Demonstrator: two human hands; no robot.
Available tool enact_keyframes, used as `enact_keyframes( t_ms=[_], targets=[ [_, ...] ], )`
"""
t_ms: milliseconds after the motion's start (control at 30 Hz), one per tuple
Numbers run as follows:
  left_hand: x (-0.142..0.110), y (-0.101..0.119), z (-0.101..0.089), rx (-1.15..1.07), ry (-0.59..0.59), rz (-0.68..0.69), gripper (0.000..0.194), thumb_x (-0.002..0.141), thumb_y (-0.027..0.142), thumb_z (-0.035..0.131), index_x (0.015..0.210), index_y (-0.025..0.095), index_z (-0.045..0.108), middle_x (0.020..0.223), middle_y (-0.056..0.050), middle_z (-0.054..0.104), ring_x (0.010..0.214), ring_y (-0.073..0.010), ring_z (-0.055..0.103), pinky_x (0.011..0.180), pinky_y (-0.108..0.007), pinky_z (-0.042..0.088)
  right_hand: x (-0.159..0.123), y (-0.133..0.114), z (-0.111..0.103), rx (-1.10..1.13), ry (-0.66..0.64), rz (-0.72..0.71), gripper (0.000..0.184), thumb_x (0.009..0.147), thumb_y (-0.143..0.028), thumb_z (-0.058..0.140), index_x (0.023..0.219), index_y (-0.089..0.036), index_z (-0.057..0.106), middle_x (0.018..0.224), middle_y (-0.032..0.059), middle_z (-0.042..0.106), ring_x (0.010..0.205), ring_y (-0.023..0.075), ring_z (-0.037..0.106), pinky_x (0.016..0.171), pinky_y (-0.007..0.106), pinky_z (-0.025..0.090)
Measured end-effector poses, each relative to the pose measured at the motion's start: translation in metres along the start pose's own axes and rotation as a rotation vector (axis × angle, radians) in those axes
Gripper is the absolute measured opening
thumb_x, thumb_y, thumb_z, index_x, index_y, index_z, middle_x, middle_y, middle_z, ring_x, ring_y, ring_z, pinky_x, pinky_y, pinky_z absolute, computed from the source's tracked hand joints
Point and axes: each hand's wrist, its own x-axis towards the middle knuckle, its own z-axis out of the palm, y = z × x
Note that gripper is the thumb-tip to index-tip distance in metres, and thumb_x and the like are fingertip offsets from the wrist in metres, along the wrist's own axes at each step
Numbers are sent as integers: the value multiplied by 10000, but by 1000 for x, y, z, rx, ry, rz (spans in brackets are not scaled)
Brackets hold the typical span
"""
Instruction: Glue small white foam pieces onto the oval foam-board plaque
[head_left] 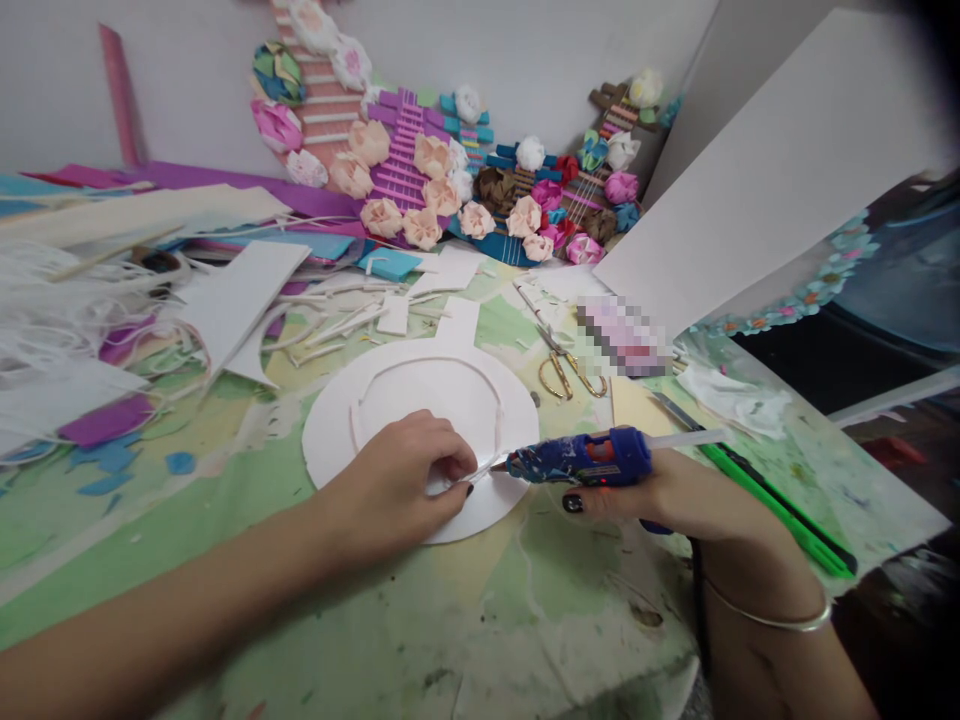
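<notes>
A white foam disc [465,390] lies flat on the green table, with a thin white foam strip [431,364] glued in an arc on it. My left hand [405,478] rests on the disc's near part, fingers pinched on the strip's end. My right hand [660,490] grips a blue hot glue gun [581,460], a white glue stick sticking out of its back. The gun's nozzle points left and sits right beside my left fingertips.
Gold-handled scissors [564,368] lie behind the gun. A green utility knife [765,500] lies at the right, near the table edge. A large white foam board [757,170] leans at the right. White foam offcuts [240,300] crowd the left. Paper-flower crafts [442,190] stand against the wall.
</notes>
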Motion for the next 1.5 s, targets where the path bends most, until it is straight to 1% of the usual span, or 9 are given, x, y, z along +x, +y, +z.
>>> enact_keyframes(
  t_ms=[200, 333, 500, 700, 900, 1067, 1200, 1333, 1500],
  targets=[
    [1, 0, 3, -6, -1, -8, 155, 677, 92, 529, 740, 190, 632, 707, 1, 611, 735, -147, 538, 659, -258, 406, 4, 0, 2, -13, -20, -16, 223, 748, -360, 643, 860, -170, 677, 763, 25, 624, 728, 171, 561, 654, 257, 484],
    [2, -1, 4, -15, 4, -1, 161, 676, 86, 530, 741, 187, 637, 704, 2, 613, 732, -143, 536, 671, -257, 400, 5, 1, 3, -13, -10, -32, 228, 746, -363, 645, 843, -159, 681, 722, 21, 608, 670, 150, 537, 614, 243, 474],
    [2, -2, 5, -24, 7, -4, 166, 679, 89, 522, 739, 189, 640, 700, 3, 613, 730, -142, 531, 676, -259, 395, 5, 2, 3, 6, -15, -63, 228, 747, -342, 644, 877, -160, 684, 771, 30, 635, 705, 158, 550, 631, 242, 481],
    [0, 0, 5, -32, 15, -1, 153, 677, 88, 521, 728, 187, 626, 702, 7, 606, 734, -142, 524, 668, -261, 391, 2, 2, 0, -5, 22, 12, 269, 723, -380, 665, 865, -153, 680, 757, 37, 622, 669, 153, 532, 571, 232, 465],
    [0, -1, 4, -14, 32, 17, 131, 670, 93, 528, 719, 183, 610, 710, 3, 595, 721, -141, 513, 648, -261, 384, -1, 3, -2, 79, 14, 34, 316, 724, -398, 668, 950, -178, 678, 825, 37, 640, 731, 174, 549, 647, 257, 475],
    [-2, -1, 3, 14, 56, 28, 86, 686, 118, 535, 687, 180, 595, 688, -1, 582, 709, -142, 505, 629, -260, 376, 0, 6, 0, 41, 0, 50, 334, 717, -421, 673, 939, -172, 678, 874, 52, 652, 781, 192, 559, 683, 269, 485],
    [-2, 0, 3, 9, 61, 43, 104, 688, 108, 526, 667, 179, 599, 668, -3, 578, 701, -141, 504, 623, -255, 374, 2, 4, 1, 32, -45, 18, 305, 734, -404, 659, 933, -175, 686, 857, 46, 654, 753, 179, 560, 652, 257, 484],
    [-1, -1, 4, -4, 62, 51, 114, 688, 96, 534, 660, 178, 608, 658, 1, 577, 691, -134, 502, 619, -249, 374, 4, 3, 2, 8, -12, 11, 316, 712, -421, 676, 914, -178, 690, 832, 35, 649, 716, 162, 550, 608, 242, 472],
    [0, -2, 5, -6, 68, 59, 119, 673, 75, 551, 655, 174, 614, 643, 12, 573, 681, -123, 499, 615, -236, 369, 3, 4, 3, -1, 11, 6, 310, 695, -432, 691, 868, -175, 692, 804, 30, 641, 710, 159, 550, 606, 240, 469]
  ],
)
